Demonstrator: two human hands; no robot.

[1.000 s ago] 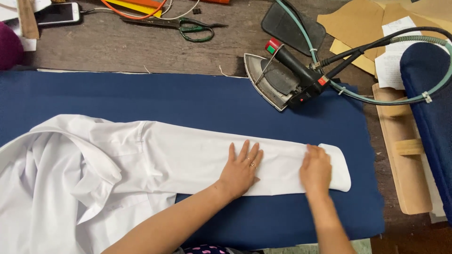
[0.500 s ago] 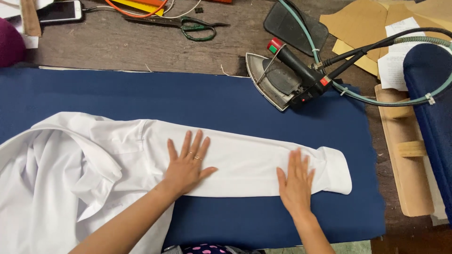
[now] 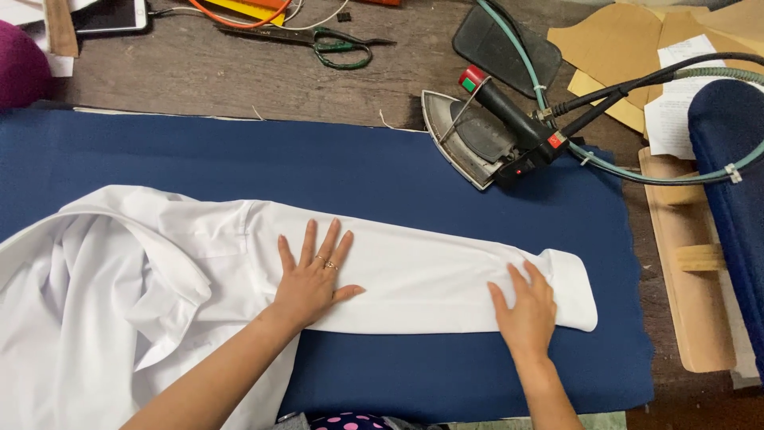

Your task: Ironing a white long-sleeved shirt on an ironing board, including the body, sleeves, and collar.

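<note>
Left hand [image 3: 312,279]: flat, fingers spread, palm down on the white shirt sleeve [image 3: 422,275], toward its shoulder end. Grips nothing; it looks like it's pinning the cloth so it stays flat.

Right hand [image 3: 527,312]: also flat and palm down, fingers close together, on the sleeve's lower edge just short of the cuff [image 3: 574,288]. No pinch here either. With both palms set well apart along the sleeve, the stretch between them lies taut and crease-free, which is probably why they're spaced that way.

The sleeve lies lengthwise across the blue pressing pad [image 3: 334,159], cuff toward the pad's right end. The rest of the shirt [image 3: 95,302] is bunched and folded at the sleeve's left end, partly off the pad's near edge. Only the sleeve is laid out flat; the bulk is parked out of the way.

Steam iron [image 3: 485,131]: beyond the sleeve, at the pad's far right corner, tipped on its side, soleplate off the fabric. Its hoses and cable [image 3: 637,167] run off to the right. Within reach of the right hand, but touching neither the sleeve nor a hand.

Farther from the sleeve, on the wooden table [image 3: 199,76] past the pad: green-handled scissors [image 3: 334,44], a phone [image 3: 107,14] at the far left, brown paper pattern pieces [image 3: 613,48] at the far right. A second blue padded board [image 3: 732,183] stands right of the pad.
</note>
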